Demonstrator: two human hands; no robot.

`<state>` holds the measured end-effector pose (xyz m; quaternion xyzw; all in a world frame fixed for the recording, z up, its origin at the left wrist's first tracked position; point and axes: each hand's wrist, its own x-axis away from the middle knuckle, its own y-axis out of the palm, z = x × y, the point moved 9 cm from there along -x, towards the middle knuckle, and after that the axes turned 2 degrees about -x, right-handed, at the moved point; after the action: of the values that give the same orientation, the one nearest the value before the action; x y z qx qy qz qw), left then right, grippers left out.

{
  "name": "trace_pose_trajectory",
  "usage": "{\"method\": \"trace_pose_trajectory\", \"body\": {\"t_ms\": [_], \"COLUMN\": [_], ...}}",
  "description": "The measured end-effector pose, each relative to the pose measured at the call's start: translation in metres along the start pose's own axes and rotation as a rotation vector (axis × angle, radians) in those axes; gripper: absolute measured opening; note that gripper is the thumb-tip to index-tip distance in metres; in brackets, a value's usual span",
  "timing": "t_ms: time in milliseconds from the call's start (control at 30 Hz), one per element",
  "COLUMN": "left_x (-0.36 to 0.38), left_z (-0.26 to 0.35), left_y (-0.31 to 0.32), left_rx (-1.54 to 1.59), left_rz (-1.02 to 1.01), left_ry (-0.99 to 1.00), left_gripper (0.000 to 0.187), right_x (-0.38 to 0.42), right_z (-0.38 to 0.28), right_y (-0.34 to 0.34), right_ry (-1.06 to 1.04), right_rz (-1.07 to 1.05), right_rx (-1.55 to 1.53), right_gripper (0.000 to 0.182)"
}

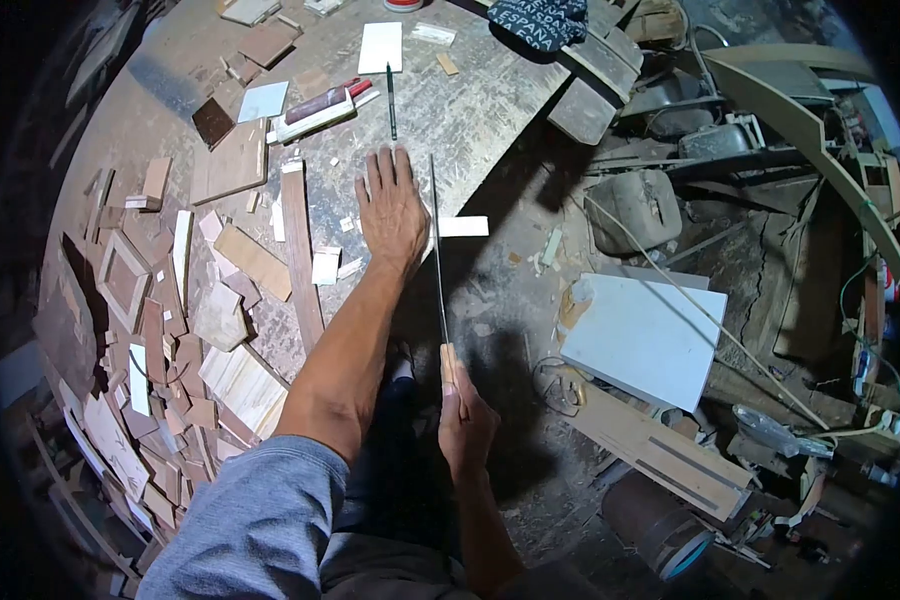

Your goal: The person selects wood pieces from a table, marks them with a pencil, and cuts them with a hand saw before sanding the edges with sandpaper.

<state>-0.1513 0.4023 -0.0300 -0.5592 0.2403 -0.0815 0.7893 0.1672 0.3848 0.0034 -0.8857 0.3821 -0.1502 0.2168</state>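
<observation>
My right hand (467, 420) is wrapped around the pale wooden handle of a handsaw (438, 270), below the table edge. Its thin blade points away from me, seen almost edge-on, and passes just right of my left hand. My left hand (394, 212) lies palm down near the edge of the worktable (480, 130), fingers stretched forward. A white strip (465, 226) sticks out past the edge on the blade's right side. Its other end seems to run under my left hand, where it is hidden. Beyond my fingertips lies a dark pencil (391, 105).
Wood offcuts (255, 262) are heaped along the table's left side. Farther up lie a white card (381, 48) and a red-brown tube (325, 102). A dark printed cloth (538, 22) sits at the far corner. On the right, a white panel (645, 335) and clutter cover the floor.
</observation>
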Motion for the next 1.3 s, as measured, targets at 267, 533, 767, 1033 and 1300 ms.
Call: {"method": "trace_pose_trajectory", "body": {"t_ms": [267, 533, 767, 1033, 1300], "left_x": [-0.002, -0.004, -0.004, -0.004, -0.012], "left_z": [-0.001, -0.005, -0.004, -0.003, -0.001], "left_y": [0.006, 0.01, 0.01, 0.013, 0.007], "left_rx": [-0.04, -0.018, -0.057, -0.084, -0.058], "left_rz": [-0.051, -0.079, -0.078, -0.063, -0.069], "left_ry": [-0.017, -0.06, -0.035, -0.017, -0.012], "left_gripper": [0.059, 0.062, 0.063, 0.067, 0.067], "right_x": [-0.009, 0.004, 0.034, 0.03, 0.026], "right_z": [0.002, 0.0, 0.024, 0.023, 0.035], "right_y": [0.007, 0.002, -0.011, -0.026, -0.02], "right_ry": [-0.05, -0.145, -0.036, 0.06, 0.114], "right_rz": [0.004, 0.066, -0.033, -0.086, -0.1], "right_rx": [0.018, -0.028, -0.065, -0.181, -0.186], "right_gripper": [0.034, 0.036, 0.037, 0.036, 0.036]}}
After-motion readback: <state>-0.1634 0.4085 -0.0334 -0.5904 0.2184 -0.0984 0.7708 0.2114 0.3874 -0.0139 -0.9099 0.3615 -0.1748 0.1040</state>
